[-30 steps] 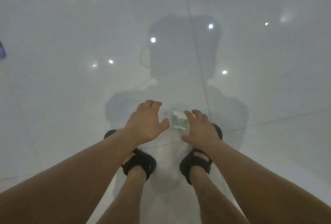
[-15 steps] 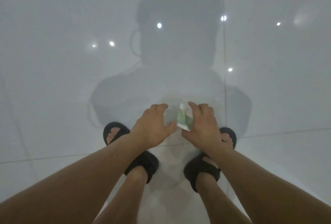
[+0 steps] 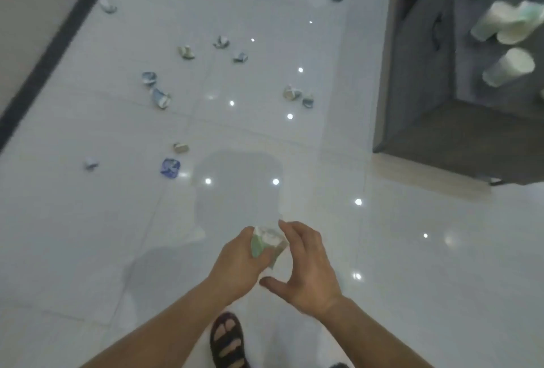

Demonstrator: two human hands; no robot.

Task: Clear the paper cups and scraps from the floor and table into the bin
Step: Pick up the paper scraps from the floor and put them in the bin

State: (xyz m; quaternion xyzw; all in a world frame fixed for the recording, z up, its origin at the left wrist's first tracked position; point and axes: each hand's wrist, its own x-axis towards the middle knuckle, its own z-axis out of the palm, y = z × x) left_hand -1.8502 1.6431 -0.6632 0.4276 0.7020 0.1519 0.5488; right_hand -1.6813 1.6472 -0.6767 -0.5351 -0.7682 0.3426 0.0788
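Note:
A crumpled green-and-white paper cup (image 3: 265, 242) sits in my left hand (image 3: 237, 266), whose fingers curl round it at waist height. Just to its right, my right hand (image 3: 307, 269) has its fingers spread and its thumb apart below the cup. Several crushed cups and scraps lie on the white tile floor ahead, among them a blue one (image 3: 170, 168), a beige one (image 3: 180, 147) and a pair (image 3: 297, 96) near the table. More paper cups (image 3: 509, 69) lie on the dark grey table (image 3: 426, 88) at the right. No bin is in view.
A wall with a dark baseboard (image 3: 50, 53) runs along the left. The table's corner stands to my front right. My sandalled foot (image 3: 226, 338) is below my hands. Ceiling lights glare on the glossy floor (image 3: 412, 250).
I have risen from bending over the floor, and the view now looks ahead over the room. The scrap that my right hand lifted is now gripped by my left hand.

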